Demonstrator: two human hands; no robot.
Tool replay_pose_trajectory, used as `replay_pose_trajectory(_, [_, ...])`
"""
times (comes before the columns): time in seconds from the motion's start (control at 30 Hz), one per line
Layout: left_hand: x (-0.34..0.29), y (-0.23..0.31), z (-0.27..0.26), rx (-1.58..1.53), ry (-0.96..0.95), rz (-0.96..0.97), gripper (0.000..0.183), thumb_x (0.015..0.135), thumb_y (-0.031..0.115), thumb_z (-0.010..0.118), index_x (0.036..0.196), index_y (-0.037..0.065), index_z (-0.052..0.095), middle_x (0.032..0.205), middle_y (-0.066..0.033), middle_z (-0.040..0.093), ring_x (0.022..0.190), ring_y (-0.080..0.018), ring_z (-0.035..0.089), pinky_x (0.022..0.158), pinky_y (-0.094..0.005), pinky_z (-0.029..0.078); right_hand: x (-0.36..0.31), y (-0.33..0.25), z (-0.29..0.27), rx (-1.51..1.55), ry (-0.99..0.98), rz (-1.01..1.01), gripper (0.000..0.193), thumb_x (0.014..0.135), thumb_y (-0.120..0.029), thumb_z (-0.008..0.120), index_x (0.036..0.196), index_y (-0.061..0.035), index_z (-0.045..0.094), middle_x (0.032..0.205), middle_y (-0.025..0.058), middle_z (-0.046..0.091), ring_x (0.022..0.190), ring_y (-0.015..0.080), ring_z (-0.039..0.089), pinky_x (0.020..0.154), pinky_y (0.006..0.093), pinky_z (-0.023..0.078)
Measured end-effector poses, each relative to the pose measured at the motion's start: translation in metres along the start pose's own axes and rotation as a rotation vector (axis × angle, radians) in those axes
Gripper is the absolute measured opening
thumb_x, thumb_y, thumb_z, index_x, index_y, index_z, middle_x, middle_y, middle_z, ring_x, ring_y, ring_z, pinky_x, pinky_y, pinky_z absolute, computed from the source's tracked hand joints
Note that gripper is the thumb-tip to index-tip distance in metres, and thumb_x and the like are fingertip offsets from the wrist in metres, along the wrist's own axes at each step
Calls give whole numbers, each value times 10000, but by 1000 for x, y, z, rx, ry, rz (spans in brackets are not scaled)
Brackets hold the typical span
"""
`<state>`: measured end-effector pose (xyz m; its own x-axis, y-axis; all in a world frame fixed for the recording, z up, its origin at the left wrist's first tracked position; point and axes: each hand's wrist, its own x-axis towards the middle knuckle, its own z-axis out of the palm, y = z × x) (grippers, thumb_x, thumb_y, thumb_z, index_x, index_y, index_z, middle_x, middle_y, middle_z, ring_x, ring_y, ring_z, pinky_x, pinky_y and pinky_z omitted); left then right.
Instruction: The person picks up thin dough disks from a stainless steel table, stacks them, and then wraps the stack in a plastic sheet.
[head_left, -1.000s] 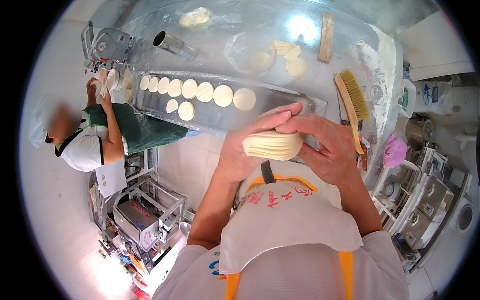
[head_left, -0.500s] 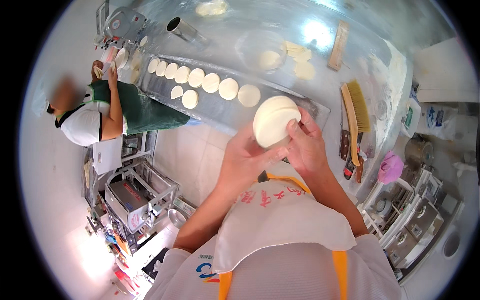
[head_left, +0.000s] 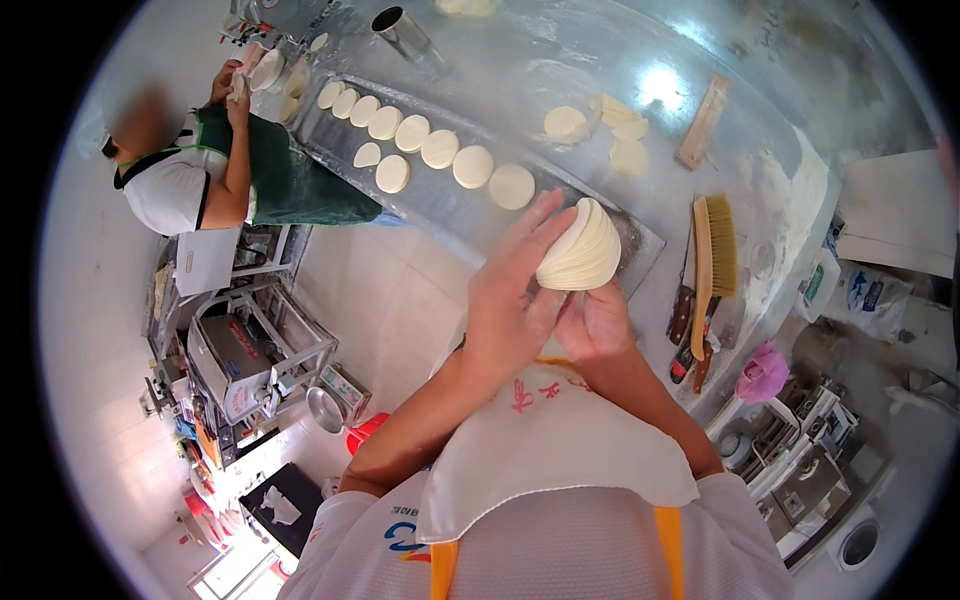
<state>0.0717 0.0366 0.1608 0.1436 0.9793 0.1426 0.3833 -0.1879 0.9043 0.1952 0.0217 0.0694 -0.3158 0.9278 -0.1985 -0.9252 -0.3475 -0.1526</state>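
Between my two hands is a stack of thin round dough wrappers [head_left: 585, 252], pale cream, its layered edges fanned and facing up. My left hand [head_left: 512, 290] is on the stack's left side, fingers stretched along it and thumb underneath. Lower right, my right hand [head_left: 600, 322] supports the stack from below, its fingers partly hidden. Just beyond my hands lies a long metal tray [head_left: 440, 195]. On it stands a row of round wrapper stacks [head_left: 411, 133], with one more stack [head_left: 392, 174] and a half-round piece [head_left: 367, 155] in front.
A wooden-handled brush [head_left: 714, 262] lies on the worktable's right beside several knives [head_left: 681, 312]. Farther back are a wooden strip [head_left: 704, 122], loose dough rounds [head_left: 629, 156] and a metal cylinder [head_left: 410, 40]. At the far left a co-worker [head_left: 185, 170] in a green apron handles dough.
The wrapper stack has turned from showing its flat round face to showing its layered edges, and moved slightly right. My left fingers now lie along its side. The view has shifted a little.
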Motion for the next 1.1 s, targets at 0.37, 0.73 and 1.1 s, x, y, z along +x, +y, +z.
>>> replay_pose_trajectory(0.37, [20, -31, -28, -392, -99, -82, 561, 934, -136, 591, 1471, 19, 645, 1511, -174, 660, 1439, -297, 607, 1177, -379, 482, 30, -14, 15, -520, -17, -246, 438, 1013, 21, 692, 1430, -63, 592, 1386, 51, 663, 1294, 156, 625, 1089, 359, 523])
replay_pose_trajectory(0.73, [21, -31, -58, -338, -150, -118, 508, 964, -55, 593, 1463, 15, 655, 1467, -154, 709, 1309, -230, 700, 1119, -337, 518, 30, -28, 32, -853, -108, -285, 422, 950, 67, 752, 1349, -13, 640, 1254, 45, 686, 1165, 153, 670, 1032, 315, 543])
replay_pose_trajectory(1.1, [19, -42, -71, -467, -224, -700, 467, 1018, 63, 763, 1461, -12, 634, 1298, -74, 739, 1157, -148, 705, 1004, -320, 567, 33, -31, 54, -1102, 228, 66, 345, 1060, -130, 723, 1371, 4, 654, 1222, 58, 733, 1111, 122, 688, 957, 285, 557])
